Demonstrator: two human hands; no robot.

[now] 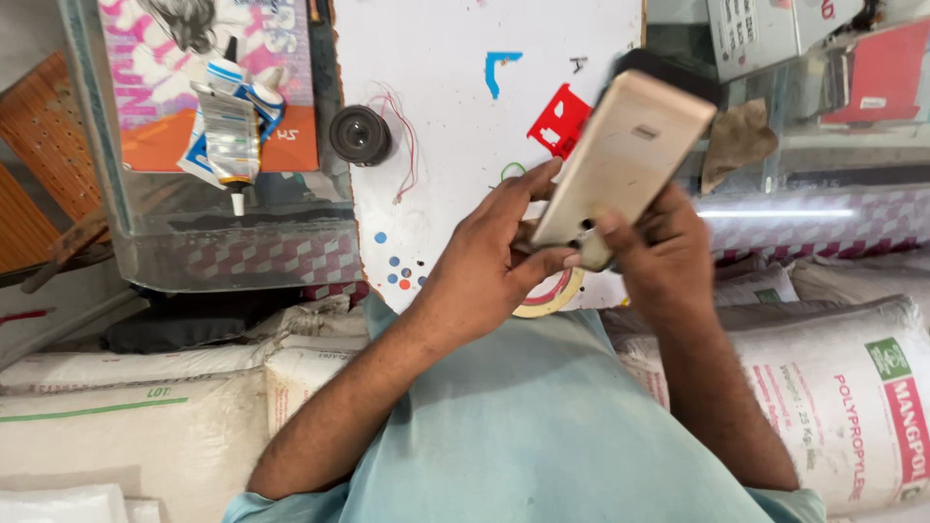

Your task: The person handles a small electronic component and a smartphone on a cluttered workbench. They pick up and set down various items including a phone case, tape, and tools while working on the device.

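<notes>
A gold-coloured smartphone (625, 155) is held back-side up above a white work board (446, 145), tilted with its dark top end toward the upper right. My left hand (494, 257) grips its lower end from the left, thumb pressed near the bottom edge. My right hand (659, 252) holds the same lower end from the right, fingertip on the back by the bottom corner. A roll of tape (552, 295) lies partly hidden under my hands.
A small round black speaker (360, 135) with thin red wires lies on the board's left edge. A squeezed glue tube (231, 131) rests on a glass counter at the left. A red plastic piece (559, 118) sits by the phone. White woven sacks (833, 378) lie below.
</notes>
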